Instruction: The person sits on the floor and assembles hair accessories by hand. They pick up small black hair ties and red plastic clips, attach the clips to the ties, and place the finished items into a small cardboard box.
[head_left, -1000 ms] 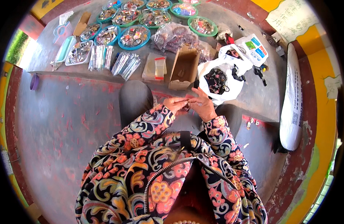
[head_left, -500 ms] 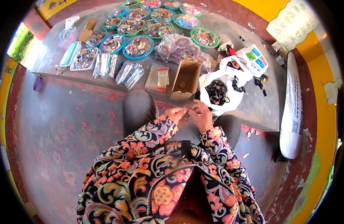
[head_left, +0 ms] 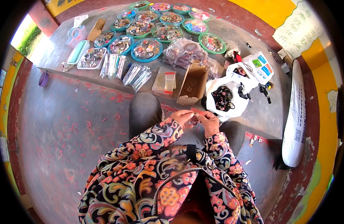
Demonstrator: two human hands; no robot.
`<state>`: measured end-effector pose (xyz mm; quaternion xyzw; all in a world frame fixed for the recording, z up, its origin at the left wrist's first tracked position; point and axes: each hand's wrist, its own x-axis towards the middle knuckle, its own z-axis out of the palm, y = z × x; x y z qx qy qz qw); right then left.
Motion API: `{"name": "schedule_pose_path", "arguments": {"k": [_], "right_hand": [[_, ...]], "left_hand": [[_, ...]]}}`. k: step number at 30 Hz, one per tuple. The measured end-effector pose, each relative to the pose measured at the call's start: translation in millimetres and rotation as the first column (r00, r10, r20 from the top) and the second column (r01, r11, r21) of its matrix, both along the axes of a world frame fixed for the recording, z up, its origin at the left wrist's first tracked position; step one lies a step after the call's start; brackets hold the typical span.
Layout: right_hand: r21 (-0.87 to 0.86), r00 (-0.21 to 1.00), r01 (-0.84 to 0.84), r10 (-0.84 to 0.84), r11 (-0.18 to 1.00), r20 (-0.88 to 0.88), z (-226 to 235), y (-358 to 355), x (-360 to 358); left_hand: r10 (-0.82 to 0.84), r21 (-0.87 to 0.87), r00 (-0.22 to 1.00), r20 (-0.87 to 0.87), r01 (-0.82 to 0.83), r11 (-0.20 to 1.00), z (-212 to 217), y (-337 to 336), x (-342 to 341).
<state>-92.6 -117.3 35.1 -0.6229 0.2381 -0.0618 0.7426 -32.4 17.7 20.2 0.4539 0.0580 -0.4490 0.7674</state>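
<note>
Close together above my lap, my left hand and my right hand pinch a small clear plastic bag. A bit of red shows at its upper edge; its contents are too small to make out. Just beyond the fingers, on the raised ledge, stands an open cardboard box. Right of that box, nearest my right hand, a white plastic bag gapes around a heap of black hair ties. A stack of flat clear bags with a red strip lies left of the box.
Several round basins of small goods cover the ledge. Nearer are bundled plastic-wrapped packs, a white tray and a heap of purplish bags. A long white wrapped roll leans at right. Red scraps litter the floor.
The view has shifted, so everything sits slightly right and lower. My fingers have moved on the small bag, the right ones now curled closer to the left fingertips; both hands still hold it.
</note>
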Motion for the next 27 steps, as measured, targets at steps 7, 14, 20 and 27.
{"name": "schedule_pose_path", "arguments": {"k": [7, 14, 20, 27], "right_hand": [[0.060, 0.999, -0.029, 0.030, 0.998, -0.013, 6.7, -3.0, -1.0], [-0.054, 0.997, -0.059, 0.062, 0.997, 0.048, -2.0, -10.1, -1.9], [-0.135, 0.997, -0.075, 0.077, 0.988, 0.010, 2.5, -14.7, -4.1], [0.025, 0.999, -0.023, 0.024, 0.999, -0.031, 14.8, -13.5, -4.5]], "left_hand": [[-0.032, -0.003, 0.999, -0.016, 0.032, 0.999, 0.2, -0.4, 1.8], [-0.087, -0.236, 0.986, -0.139, 0.052, 0.970, -7.8, -1.1, 2.2], [-0.129, -0.105, 0.991, -0.042, 0.124, 0.987, -2.5, -10.2, 1.8], [0.153, 0.032, 0.982, -0.110, -0.150, 0.988, 11.3, -11.6, 6.9]]}}
